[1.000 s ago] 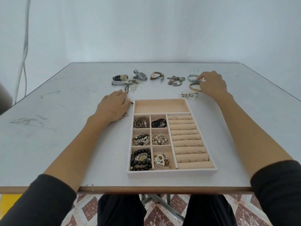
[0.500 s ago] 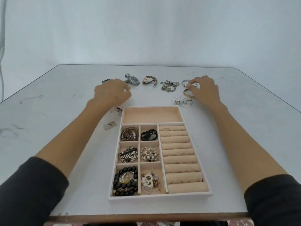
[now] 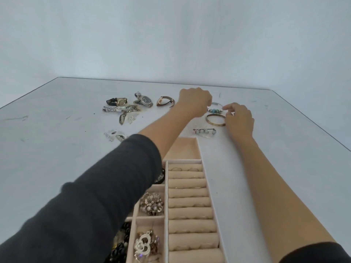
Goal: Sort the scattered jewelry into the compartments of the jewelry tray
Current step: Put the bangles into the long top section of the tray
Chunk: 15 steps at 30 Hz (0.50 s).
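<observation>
**Now two hands at one bracelet**

Right, both arms are stretched out past the far end of the tray (image 3: 201, 154). They meet at the bracelet (image 3: 215, 110), the beaded one, lying on the bench (image 3: 57, 158) beyond the tray's far right corner.

The right hand (image 3: 240, 118) has its grip clamped on the bracelet's right end, thumb and forefinger pinched together on it. The left hand (image 3: 195, 102) crosses over the tray, fingers curled down at the bracelet's left end. Whether that grip has closed on the beads I cannot tell, because the knuckles hide the contact.

Two hands for one piece makes sense to me. It is a loose open loop, and taking it at both ends should stop it sagging or dragging the bangle (image 3: 215, 120). That bangle lies between bracelet and tray, just beside the right hand. Nearer the tray's corner sits a small pin (image 3: 204, 131).

Where does the bracelet go? The long compartment (image 3: 184, 149) at the tray's far end looks bare where the left arm leaves it showing, so that is my guess. The small cells (image 3: 150, 217) on the tray's left look full, and the ring rolls (image 3: 190, 192) on its right carry a few rings.

Beyond the tray's far left, the watches (image 3: 145, 101) wait on the bench, so plenty of sorting remains.
</observation>
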### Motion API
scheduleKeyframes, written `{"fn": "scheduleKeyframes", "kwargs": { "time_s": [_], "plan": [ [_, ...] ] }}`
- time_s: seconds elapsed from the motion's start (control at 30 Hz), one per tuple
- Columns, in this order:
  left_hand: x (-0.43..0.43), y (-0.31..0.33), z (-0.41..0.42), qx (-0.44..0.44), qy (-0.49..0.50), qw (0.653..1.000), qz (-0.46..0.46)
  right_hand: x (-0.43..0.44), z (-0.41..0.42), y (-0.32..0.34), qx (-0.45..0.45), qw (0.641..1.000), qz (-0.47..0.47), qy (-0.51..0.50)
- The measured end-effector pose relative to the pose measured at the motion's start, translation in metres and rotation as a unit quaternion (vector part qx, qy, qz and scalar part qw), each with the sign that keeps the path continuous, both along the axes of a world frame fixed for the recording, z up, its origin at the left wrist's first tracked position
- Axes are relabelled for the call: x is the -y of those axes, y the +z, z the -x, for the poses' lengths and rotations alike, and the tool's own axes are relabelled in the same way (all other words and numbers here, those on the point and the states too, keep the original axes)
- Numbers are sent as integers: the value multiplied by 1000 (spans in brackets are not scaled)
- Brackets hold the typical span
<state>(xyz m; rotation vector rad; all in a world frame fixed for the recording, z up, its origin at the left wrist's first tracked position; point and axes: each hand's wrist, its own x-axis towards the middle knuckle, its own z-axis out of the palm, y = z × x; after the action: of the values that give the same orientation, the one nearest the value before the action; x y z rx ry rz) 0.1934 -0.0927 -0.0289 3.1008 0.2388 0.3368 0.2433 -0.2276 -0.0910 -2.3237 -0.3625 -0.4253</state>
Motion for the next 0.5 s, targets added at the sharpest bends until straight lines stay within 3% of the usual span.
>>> {"fn": "scheduleKeyframes", "kwargs": {
  "time_s": [0.17, 0.5],
  "plan": [
    [8, -18, -25, 19, 2, 998, -55, 0, 2, 1, -4, 1000, -15, 6],
    [0, -24, -35, 46, -1, 998, -46, -2, 4, 3, -16, 1000, -21, -1]
  ]
}}
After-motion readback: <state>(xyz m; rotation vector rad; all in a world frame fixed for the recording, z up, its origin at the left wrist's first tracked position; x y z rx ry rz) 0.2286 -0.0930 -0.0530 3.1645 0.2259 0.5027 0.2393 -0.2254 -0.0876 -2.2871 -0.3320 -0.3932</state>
